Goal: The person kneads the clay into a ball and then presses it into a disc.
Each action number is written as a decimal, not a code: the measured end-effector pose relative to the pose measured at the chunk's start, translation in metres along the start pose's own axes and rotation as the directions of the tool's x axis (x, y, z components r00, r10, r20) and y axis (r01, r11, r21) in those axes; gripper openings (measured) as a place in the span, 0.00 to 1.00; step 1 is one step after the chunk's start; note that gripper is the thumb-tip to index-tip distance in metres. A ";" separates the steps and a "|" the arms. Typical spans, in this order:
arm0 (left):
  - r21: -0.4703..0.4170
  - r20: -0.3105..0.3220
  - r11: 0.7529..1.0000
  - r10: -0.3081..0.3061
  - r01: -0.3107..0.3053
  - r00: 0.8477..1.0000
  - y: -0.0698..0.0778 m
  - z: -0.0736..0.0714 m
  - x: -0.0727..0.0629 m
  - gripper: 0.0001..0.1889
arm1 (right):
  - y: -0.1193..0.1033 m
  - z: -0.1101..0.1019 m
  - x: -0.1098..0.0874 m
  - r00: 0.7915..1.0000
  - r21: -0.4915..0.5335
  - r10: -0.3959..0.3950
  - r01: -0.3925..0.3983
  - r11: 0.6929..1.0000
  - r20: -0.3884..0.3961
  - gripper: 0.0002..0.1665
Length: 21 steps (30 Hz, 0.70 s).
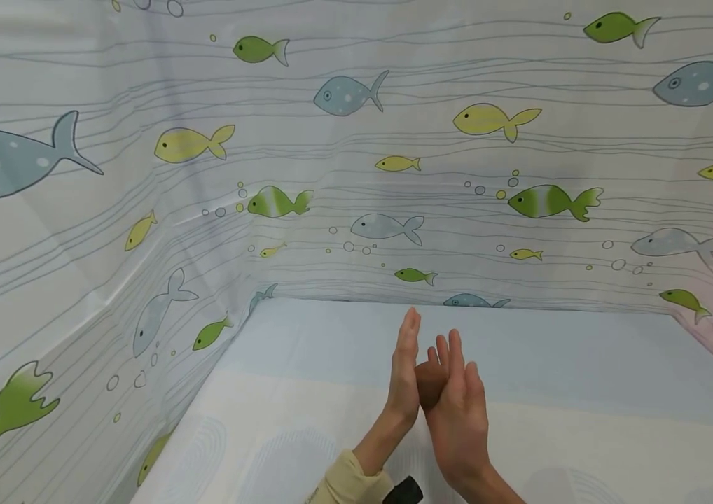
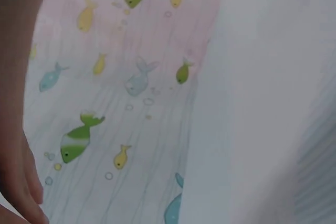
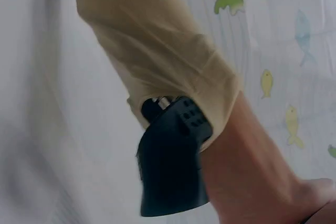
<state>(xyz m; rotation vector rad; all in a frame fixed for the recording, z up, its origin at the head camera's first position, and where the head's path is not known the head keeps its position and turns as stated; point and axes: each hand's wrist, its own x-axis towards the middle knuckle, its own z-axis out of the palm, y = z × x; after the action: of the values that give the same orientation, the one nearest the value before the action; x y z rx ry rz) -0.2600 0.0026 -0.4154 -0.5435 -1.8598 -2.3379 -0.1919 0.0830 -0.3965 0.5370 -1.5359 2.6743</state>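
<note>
In the head view, a brown ball-like lump (image 1: 430,383) sits between my two palms, above the bed-like surface. My left hand (image 1: 403,371) stands upright on its left side, fingers straight and together, with the palm against the lump. On the other side my right hand (image 1: 462,423) faces it, its fingers extended and slightly spread, touching the lump with the palm. The hands partly hide the lump. A bare arm and fingers (image 2: 21,182) run along the left edge of the left wrist view. The right wrist view shows a beige sleeve (image 3: 152,40) and a bare wrist; the lump is out of sight there.
A pale blue and white surface (image 1: 306,343) lies under the hands. Fish-printed curtain-like sheets (image 1: 331,161) rise behind it and on the left. A black device (image 3: 173,166) is strapped at the sleeved wrist.
</note>
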 end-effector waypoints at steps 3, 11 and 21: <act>-0.025 0.016 1.000 -0.015 0.015 1.000 -0.005 -0.003 -0.003 0.33 | -0.007 0.002 0.000 1.000 0.029 0.022 -0.022 0.999 -0.014 0.36; 0.025 0.136 0.999 0.021 -0.025 0.991 -0.012 0.007 -0.017 0.32 | -0.017 -0.005 0.012 0.993 0.039 0.038 -0.034 0.999 -0.114 0.40; 0.112 0.219 0.992 0.028 -0.054 0.975 -0.011 0.018 -0.036 0.30 | 0.001 -0.028 0.028 0.929 -0.098 0.152 -0.195 0.976 -0.339 0.44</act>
<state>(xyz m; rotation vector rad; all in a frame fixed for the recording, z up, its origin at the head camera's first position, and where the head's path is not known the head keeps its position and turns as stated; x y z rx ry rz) -0.2258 0.0180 -0.4340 -0.8450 -2.0391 -2.2031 -0.2265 0.1013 -0.4013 -0.0568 -1.7049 2.5836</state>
